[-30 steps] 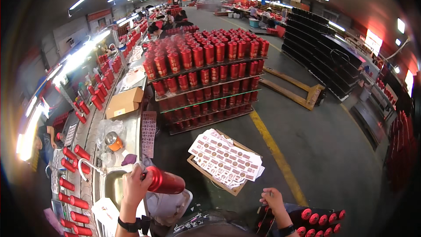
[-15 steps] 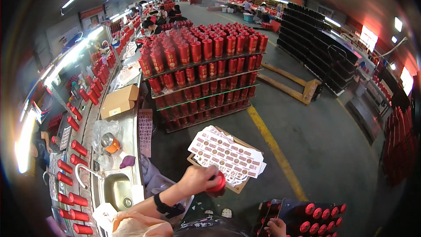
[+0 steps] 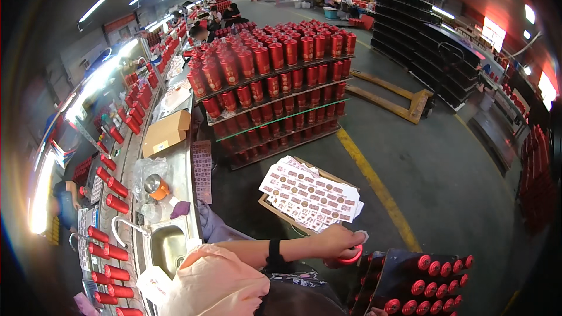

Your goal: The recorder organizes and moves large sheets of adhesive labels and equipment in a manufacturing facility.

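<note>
My left hand (image 3: pixel 341 241), in a pale peach sleeve with a black band at the wrist, is closed round a red cylindrical bottle (image 3: pixel 346 258), mostly hidden beneath it. A small whitish scrap (image 3: pixel 364 236) shows at its fingertips. Only a sliver of my right hand (image 3: pixel 378 312) shows at the lower edge, beside a dark rack (image 3: pixel 386 278) that holds red bottles (image 3: pixel 423 262) lying with their round ends toward me. The right fingers are hidden. Printed label sheets (image 3: pixel 310 193) lie in a stack on a shallow brown carton (image 3: pixel 281 215), just beyond my left hand.
At the left, a sink (image 3: pixel 167 248) with a faucet (image 3: pixel 120 228) adjoins a line of red bottles (image 3: pixel 117 256). An open cardboard box (image 3: pixel 167 133) sits on the counter. Ahead stands a tiered stack of red bottles (image 3: pixel 275 55), near a yellow pallet jack (image 3: pixel 404 108). People work farther off.
My left hand has moved right with the bottle, toward the rack, and the whitish scrap now shows at its fingertips. My right hand has dropped mostly out of view at the lower edge.
</note>
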`<state>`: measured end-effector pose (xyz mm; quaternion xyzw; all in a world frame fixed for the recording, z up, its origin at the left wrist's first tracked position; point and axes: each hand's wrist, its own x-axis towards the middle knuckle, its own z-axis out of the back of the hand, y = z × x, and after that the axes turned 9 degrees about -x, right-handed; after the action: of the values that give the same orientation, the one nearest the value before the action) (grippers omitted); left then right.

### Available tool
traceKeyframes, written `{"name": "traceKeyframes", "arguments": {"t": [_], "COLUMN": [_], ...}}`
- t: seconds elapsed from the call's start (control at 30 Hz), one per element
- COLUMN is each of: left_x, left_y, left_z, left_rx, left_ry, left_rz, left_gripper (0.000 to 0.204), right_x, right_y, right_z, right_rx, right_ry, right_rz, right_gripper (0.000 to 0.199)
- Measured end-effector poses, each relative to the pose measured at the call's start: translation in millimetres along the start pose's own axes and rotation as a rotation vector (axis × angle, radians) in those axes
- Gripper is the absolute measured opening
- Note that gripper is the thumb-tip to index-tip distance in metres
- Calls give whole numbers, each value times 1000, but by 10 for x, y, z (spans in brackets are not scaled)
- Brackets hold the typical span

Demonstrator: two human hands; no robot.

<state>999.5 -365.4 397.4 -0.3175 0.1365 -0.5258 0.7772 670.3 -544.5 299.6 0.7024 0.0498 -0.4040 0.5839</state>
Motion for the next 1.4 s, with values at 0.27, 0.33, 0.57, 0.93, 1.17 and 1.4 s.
{"name": "traceKeyframes", "arguments": {"t": [0.27,0.33,0.57,0.93,1.17,1.4], "left_x": [1229,1579,2841,4029,4454,4651], "left_y": [-107,-35,-217,138,432,237], "left_z": [-996,-1254,-2308,-4258,-5300,-5710], "left_rx": [-37,16,-32,-62,-71,42], "left_ry": [48,63,265,506,725,836], "left_rz": [-133,-207,-317,-480,-581,-564], "left_gripper": [24,24,30,30,30,32], "right_x": [299,312,245,204,425,575], "right_y": [-599,-601,-775,-1098,-747,-847], "right_z": [1025,1125,1541,1211,983,787], "right_rx": [177,242,329,598,815,908], "right_ry": [-301,-281,-550,-904,-1028,-1101], "right_rz": [28,-18,-132,-418,-510,-525], "right_gripper": [25,27,26,26,29,29]}}
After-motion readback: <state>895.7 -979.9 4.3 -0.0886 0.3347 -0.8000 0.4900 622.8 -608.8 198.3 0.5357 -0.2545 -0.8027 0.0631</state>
